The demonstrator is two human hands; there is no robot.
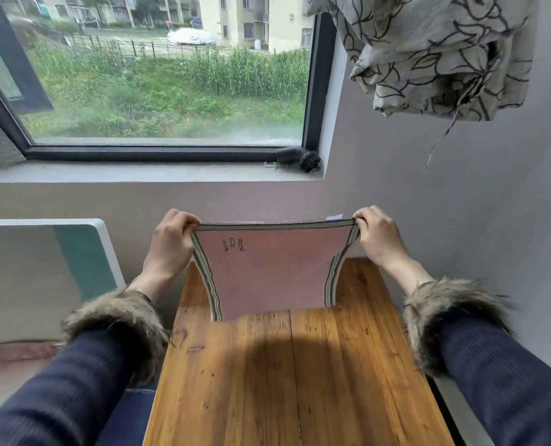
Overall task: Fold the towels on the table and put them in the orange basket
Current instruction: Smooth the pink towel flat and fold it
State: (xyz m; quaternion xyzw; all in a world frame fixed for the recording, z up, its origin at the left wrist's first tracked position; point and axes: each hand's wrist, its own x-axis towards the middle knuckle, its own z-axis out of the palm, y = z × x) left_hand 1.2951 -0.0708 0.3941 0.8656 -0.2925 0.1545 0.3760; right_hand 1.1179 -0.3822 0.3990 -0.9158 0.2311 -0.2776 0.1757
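Both hands, left (168, 243) and right (380, 239), pinch pink towel (267, 272) above table (267, 365).

Pink towel (267, 268) with striped grey-green borders and small dark marks near its top left, held up taut by its two top corners, hanging upright, lower edge meeting the wooden table's (267, 381) far end

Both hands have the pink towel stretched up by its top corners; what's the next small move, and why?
Probably lower the pink towel flat onto the wooden table. The left hand and right hand pinch its top corners, and its lower edge already meets the tabletop.
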